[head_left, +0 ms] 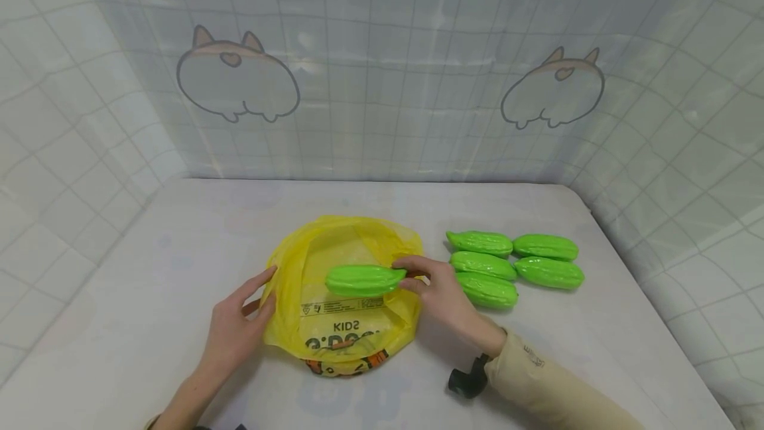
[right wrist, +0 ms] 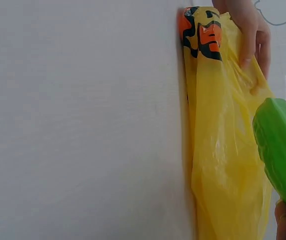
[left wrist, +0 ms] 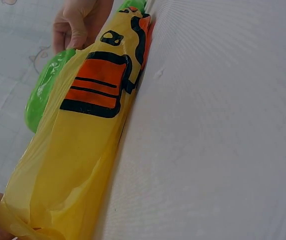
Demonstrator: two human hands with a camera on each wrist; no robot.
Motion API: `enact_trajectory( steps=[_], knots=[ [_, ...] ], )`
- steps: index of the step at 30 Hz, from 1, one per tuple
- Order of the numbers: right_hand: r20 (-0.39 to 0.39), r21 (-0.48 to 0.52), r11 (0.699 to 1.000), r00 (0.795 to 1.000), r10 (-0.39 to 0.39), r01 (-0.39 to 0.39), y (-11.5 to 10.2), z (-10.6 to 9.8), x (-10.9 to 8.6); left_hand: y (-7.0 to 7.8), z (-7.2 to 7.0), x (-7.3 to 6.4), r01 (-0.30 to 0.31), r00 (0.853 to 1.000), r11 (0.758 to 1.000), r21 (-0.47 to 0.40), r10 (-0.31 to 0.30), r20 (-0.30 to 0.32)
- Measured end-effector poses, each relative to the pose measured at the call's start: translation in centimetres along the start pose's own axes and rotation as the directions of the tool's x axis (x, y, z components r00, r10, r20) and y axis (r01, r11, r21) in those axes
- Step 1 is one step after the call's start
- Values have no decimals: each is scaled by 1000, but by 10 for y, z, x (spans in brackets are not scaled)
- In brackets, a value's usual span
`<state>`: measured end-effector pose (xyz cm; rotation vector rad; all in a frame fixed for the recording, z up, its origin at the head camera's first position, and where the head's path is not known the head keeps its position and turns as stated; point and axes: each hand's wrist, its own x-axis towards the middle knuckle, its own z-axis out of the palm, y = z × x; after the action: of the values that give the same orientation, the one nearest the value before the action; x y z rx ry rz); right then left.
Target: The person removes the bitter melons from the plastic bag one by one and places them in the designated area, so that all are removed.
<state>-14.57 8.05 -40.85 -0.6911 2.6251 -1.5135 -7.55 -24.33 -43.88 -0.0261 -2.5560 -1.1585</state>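
A yellow plastic bag [head_left: 283, 324] lies on the white table with its mouth spread open; dark lettering and an orange-and-black print show on it. At its left rim, my left hand [head_left: 235, 327] pinches the plastic between thumb and fingers. My right hand [head_left: 444, 300] holds a bright green, ridged bitter melon [head_left: 361, 281] by its right end, over the bag's mouth. In the right wrist view the same bitter melon [right wrist: 280, 145] is beside the bag's rim. The left wrist view shows it partly behind the bag's side [left wrist: 68, 170].
Several more green bitter melons [head_left: 486, 264] lie grouped to the right of the bag, partly behind my right hand. A black device [head_left: 468, 382] is at the right wrist. Tiled-pattern sheeting [head_left: 394, 85] with animal drawings walls in the back and both sides of the table [head_left: 507, 204].
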Motion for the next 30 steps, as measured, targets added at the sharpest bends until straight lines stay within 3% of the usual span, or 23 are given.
enact_trajectory(
  steps=[12,21,30],
  knots=[
    [-13,7,1000,1000,-13,13,9,-16,-14,2,-1,0,16,1000,1000,3,-16,9],
    [-14,34,999,999,36,-35,13,-25,-23,4,-2,1,36,999,999,27,-37,22],
    [-39,50,999,999,-6,8,22,-41,-31,6,-3,0,36,999,999,7,-36,24]
  ],
)
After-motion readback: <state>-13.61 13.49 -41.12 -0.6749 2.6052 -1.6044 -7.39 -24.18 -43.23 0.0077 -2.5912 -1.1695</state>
